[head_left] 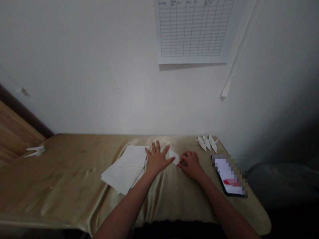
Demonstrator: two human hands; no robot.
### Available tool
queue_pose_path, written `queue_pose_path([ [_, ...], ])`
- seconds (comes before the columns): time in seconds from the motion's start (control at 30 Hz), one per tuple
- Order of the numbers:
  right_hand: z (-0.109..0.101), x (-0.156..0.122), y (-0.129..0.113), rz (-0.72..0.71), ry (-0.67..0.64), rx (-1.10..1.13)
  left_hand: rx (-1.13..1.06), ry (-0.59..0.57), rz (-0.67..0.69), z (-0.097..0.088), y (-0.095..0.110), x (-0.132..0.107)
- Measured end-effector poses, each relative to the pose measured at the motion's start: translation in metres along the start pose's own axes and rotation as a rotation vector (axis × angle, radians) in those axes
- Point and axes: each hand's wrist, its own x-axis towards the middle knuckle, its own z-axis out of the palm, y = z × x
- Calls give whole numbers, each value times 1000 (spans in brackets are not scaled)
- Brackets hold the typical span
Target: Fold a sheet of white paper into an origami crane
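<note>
A small folded piece of white paper (174, 157) lies on the cloth between my hands. My left hand (158, 159) is spread flat, its fingers apart, with the thumb at the paper's left edge. On the other side, my right hand (189, 163) has its fingers curled and pinches the paper's lower right corner. Left of my left hand rests a stack of white paper sheets (127, 166), partly covered by that hand's fingers. Several white folded paper cranes (207, 143) stand in a row at the back right.
A gold satin cloth (72, 172) with creases covers the table. A phone with a lit screen (229, 176) lies near the right edge. White folded paper pieces (37, 151) sit at the far left. A printed chart (193, 30) hangs on the white wall behind.
</note>
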Motion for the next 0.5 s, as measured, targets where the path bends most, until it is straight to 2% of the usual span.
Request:
queue_pose_path([
  [0.2, -2, -1, -1, 13, 12, 19, 50, 47, 21, 0, 0, -2],
  [0.3, -1, 0, -1, 16, 17, 30, 15, 89, 126, -3, 0, -6],
  [0.4, 1, 1, 0, 13, 17, 35, -39, 75, 272, -3, 4, -13],
  [0.5, 2, 1, 1, 10, 16, 30, -74, 30, 298, 0, 9, -19],
])
